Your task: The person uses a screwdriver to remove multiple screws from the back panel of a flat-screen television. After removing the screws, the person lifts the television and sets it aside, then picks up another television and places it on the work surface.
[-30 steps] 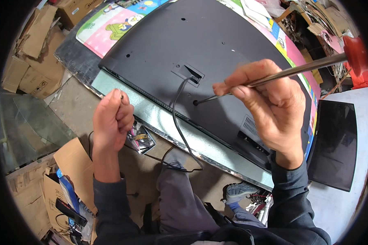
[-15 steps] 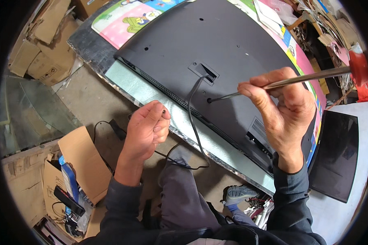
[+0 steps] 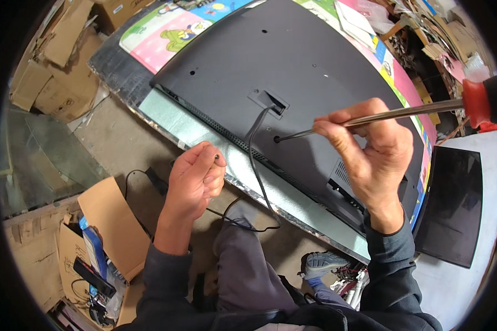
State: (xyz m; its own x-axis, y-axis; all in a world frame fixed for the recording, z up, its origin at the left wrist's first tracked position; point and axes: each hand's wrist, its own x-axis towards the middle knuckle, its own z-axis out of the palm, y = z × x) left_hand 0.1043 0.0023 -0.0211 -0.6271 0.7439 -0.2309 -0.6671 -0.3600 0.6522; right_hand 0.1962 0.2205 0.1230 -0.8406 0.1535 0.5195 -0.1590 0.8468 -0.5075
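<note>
A large black flat-screen television [image 3: 226,66] lies with its back facing up. My right hand [image 3: 375,149] pinches the metal shaft of a long screwdriver [image 3: 425,109] with a red and black handle. Its tip reaches into a round screw hole in the back panel, below the recess where a black power cable [image 3: 252,140] comes out. My left hand [image 3: 194,179] is closed, off the panel's near left edge. Between its thumb and forefinger shows the end of a small dark screw [image 3: 216,157].
The television rests on a cartoon-printed mat [image 3: 141,44] and pale green padding [image 3: 165,113] on a table. A second dark screen [image 3: 450,207] lies at the right. An open cardboard box [image 3: 116,226] with assorted parts stands at lower left. The cable loops down by my knee.
The view has shifted slightly, with the television a little further left in it. The screwdriver's tip remains at the same hole, and both hands keep their grips.
</note>
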